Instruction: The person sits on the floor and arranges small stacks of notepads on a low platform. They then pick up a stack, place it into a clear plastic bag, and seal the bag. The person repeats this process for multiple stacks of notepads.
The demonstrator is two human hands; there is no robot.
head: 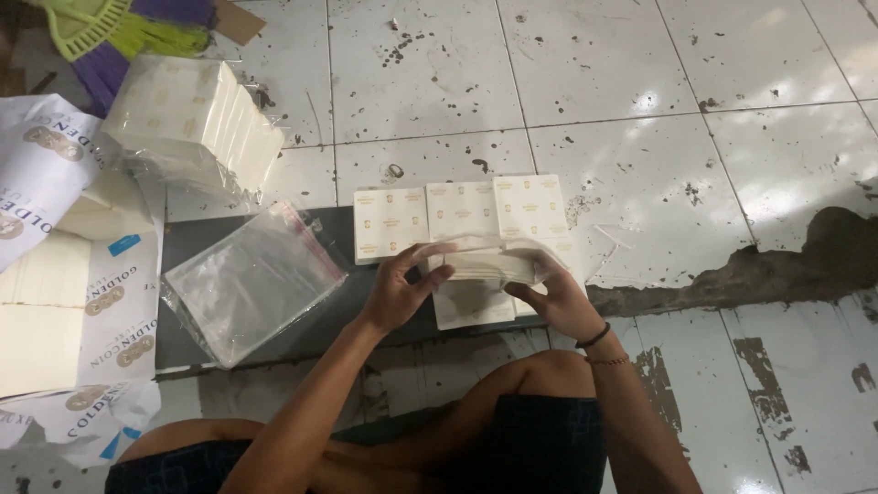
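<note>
My left hand (398, 288) and my right hand (553, 297) together hold a small stack of white paper napkins (485, 261) inside a thin clear plastic bag, just above a dark board (229, 233) on the floor. Each hand grips one end of the stack. Behind it on the board lie three stacks of white napkins with gold prints (462, 210), side by side. More white napkins (471, 306) lie under my hands. A pile of empty clear plastic bags (247, 279) rests to the left of my left hand.
A wrapped bundle of white napkins (197, 119) sits at the upper left. White printed wrappers with more napkin stacks (64, 293) cover the left edge. A green and purple broom (128, 32) lies at the top left. The tiled floor (640, 110) is stained, with a broken patch (777, 265) at the right.
</note>
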